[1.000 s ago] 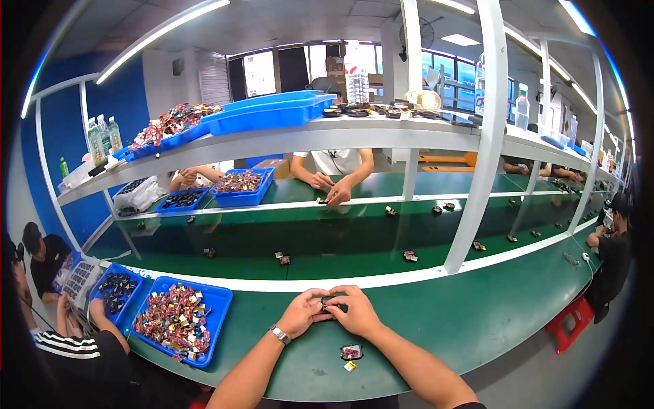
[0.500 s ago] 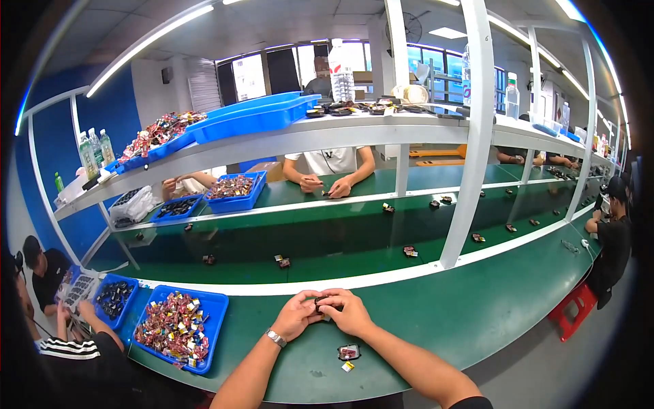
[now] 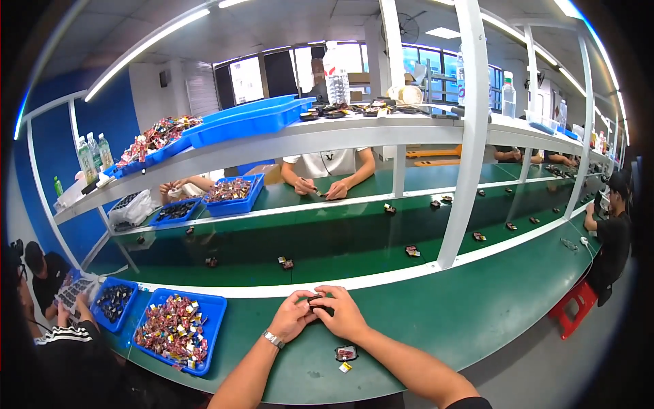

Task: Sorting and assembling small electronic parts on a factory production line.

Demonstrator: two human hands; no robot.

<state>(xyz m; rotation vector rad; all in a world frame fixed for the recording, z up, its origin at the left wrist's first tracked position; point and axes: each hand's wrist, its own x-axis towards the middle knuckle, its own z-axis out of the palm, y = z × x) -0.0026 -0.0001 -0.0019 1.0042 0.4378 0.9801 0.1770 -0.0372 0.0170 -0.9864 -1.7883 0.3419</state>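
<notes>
1. Carefully, a black part [image 3: 315, 300] is pinched over the near bench [image 3: 436, 317] by the fingertips of the left hand [image 3: 291, 317] and the right hand [image 3: 340, 315], with neither grip released.
2. Because the part is largely covered by fingers, it cannot be told whether it is open or closed; work on it is judged unfinished, since it has not been set down.
3. Nearer the body, below the right hand, a case [image 3: 346, 353] is left lying with its reddish inside exposed, a yellow-and-white tag [image 3: 345, 367] just beside it. By its look, it is not yet finished either.
4. Much seems to be left: at the left, a blue tray [image 3: 216, 320] is heaped with red pieces [image 3: 174, 328], and black pieces [image 3: 116, 302] are held in a smaller tray beyond it.
5. On the dark green belt [image 3: 340, 245], scattered units [image 3: 413, 251] are seen, well apart; their degree of completion cannot be told.
6. The bench's smooth green top is edged by a white rail; above the belt, a shelf [image 3: 272, 144] is loaded with trays and bottles.
7. Across the belt, small items are handled by a co-worker [image 3: 334, 163]; at the far right, a red stool [image 3: 575, 307] is seen under strip-lit ceilings.
</notes>
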